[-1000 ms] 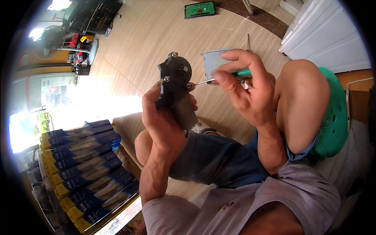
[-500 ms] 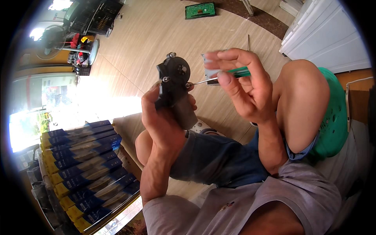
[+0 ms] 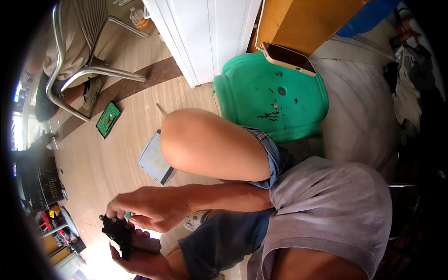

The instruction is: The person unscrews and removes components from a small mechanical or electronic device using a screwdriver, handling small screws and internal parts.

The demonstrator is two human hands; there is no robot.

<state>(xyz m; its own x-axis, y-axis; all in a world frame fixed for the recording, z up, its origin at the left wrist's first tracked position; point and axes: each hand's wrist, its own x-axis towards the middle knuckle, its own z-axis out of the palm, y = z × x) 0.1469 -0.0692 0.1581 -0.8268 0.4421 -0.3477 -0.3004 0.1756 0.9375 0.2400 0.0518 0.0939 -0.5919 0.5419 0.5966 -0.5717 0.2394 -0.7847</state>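
At the lower left, my left hand (image 3: 142,265) is wrapped round a black geared motor (image 3: 145,244) with a round metal-looking body. My right hand (image 3: 156,208) is bent over the motor's gearbox end, its fingers closed round a screwdriver (image 3: 128,214). Only a bit of the green handle shows between those fingers, and the shaft points down at the gearbox. Whether its tip sits in a screw is too small to tell. Metal studs or screws stick out of the gearbox's edge.
A green plastic stool (image 3: 242,93) beside my knee bears a phone (image 3: 289,59) and small bits. On the floor lie a flat grey metal case (image 3: 154,158) and a green circuit board (image 3: 108,119). A white cabinet (image 3: 205,37) stands behind; a person sits on a metal chair (image 3: 105,71).
The view has swung right, so the motor and both hands now appear lower left and the stool shows. My right hand has closed in on the motor, its fingers now bent round the screwdriver.
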